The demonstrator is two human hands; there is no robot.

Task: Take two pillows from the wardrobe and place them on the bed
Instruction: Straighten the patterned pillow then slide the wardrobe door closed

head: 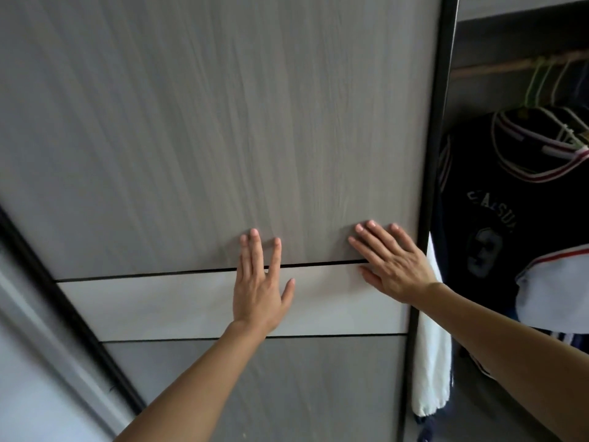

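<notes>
A: Grey wood-grain laminate fills most of the frame: the wardrobe's sliding door [207, 122], with a paler band across its lower middle. Two bare forearms rise from the bottom edge. The left hand [259, 288] lies flat on the pale band at centre, fingers spread and straight, gripping nothing. The right hand [393, 263] is pressed flat at centre right, fingers extended, palm just beside the door's black edge frame [430, 186].

B: Which hand matters for the next move?

A: Likely the right. It is nearer the door's free edge, and the opening lies to the right of both hands. The door's long axis runs top to bottom, leaning with the tilted view; any slide would go across it, toward the left of the frame, to widen the gap.

B: And the pillows?

A: Not identified. Behind the edge frame, at right, a white cloth [430, 362] hangs down, and a pale rounded bundle [554, 295] sits at the far right edge; whether that is a pillow cannot be told. The bed is out of view.

B: Any readable writing?

A: Farther in, a dark jersey [497, 218] hangs from a rail [510, 63] on pale green hangers. It carries arched lettering too blurred to read, and a numeral beneath that looks like a 3.
</notes>
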